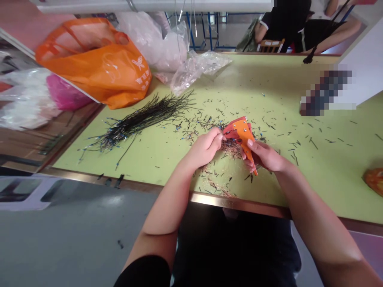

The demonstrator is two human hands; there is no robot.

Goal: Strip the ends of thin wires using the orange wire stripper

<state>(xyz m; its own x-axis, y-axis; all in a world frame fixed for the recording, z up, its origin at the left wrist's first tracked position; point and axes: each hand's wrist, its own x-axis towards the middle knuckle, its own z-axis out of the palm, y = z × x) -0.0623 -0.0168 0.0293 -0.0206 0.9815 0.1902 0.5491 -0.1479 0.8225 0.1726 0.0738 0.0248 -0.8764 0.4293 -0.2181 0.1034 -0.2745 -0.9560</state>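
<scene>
Orange tool [245, 135], gripped by the right hand [265, 154]; the left hand's [206, 146] fingers pinch a thin dark piece [228, 133]. Far left, an orange bag [98, 73] gapes open, contents unclear.

The bare right stretch of the pale green tabletop [329, 179] is left passable; leftward passage is obstructed by the heaped black wires [146, 118].

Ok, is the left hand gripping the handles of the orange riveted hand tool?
No, the right hand grips the orange riveted hand tool by its handles, while the left hand is at its other end.
</scene>
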